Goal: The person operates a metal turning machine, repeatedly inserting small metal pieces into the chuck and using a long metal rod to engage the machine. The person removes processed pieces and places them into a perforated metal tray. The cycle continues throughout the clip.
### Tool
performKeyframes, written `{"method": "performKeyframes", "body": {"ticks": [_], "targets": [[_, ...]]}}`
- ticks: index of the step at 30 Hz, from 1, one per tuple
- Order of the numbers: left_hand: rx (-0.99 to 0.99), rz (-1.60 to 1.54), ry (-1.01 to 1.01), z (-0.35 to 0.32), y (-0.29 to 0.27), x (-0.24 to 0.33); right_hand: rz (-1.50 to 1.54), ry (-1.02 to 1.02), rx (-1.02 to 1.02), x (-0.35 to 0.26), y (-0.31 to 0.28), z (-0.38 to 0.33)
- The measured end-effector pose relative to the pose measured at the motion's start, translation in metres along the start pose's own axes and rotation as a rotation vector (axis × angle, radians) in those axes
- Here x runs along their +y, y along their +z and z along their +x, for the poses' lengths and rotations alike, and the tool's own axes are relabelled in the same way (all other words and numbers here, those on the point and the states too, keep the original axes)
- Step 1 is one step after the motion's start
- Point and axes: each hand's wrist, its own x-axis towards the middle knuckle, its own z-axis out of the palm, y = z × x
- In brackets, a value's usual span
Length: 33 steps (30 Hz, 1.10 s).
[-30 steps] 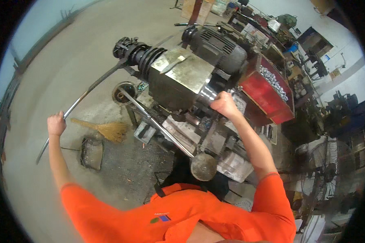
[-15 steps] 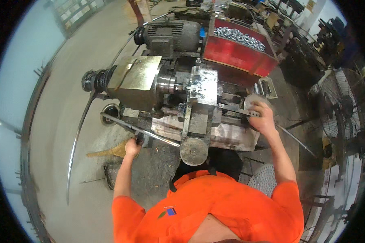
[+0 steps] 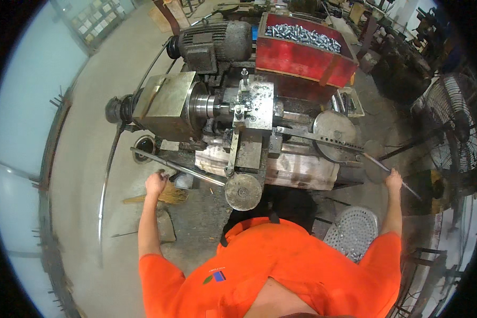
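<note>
My right hand (image 3: 393, 181) is closed around the thin metal rod (image 3: 376, 160) that extends from a perforated lever bar (image 3: 323, 139) on a small lathe. Left of the machine, my left hand (image 3: 156, 184) has its fingers drawn together beside a long steel handle (image 3: 185, 170); whatever they hold is too small to make out. The lathe's round spindle nose (image 3: 202, 106) faces a metal tool slide (image 3: 261, 108) bearing clamped tooling (image 3: 239, 112). Nearest my body is a round metal disc (image 3: 243, 192), at the end of the steel handle.
A red bin (image 3: 289, 55) full of shiny metal parts stands behind the lathe, beside an electric motor (image 3: 214, 45). A straw broom (image 3: 172, 195) lies on the floor at left. At right are a perforated metal seat (image 3: 353, 229) and a large fan (image 3: 453, 119).
My right hand has left the perforated bar beside the large disc and moved right and nearer, onto the rod. My left hand has shifted left, away from a dark part by the steel handle.
</note>
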Motion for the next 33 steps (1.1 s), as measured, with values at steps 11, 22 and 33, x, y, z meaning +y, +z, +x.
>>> {"method": "performKeyframes", "body": {"ticks": [11,22,33], "targets": [[0.365,-1.223,-0.443,0.029,-0.018,0.027,0.550,0.037,-0.218,-0.091,-0.040,-0.219],[0.226,-1.216,-0.434,0.030,-0.041,0.063,1.235,0.237,-0.342,-0.145,-0.053,-0.271],[-0.001,-1.081,-0.558,0.030,-0.053,0.056,0.056,0.000,-0.155,-0.015,-0.010,-0.104]]}}
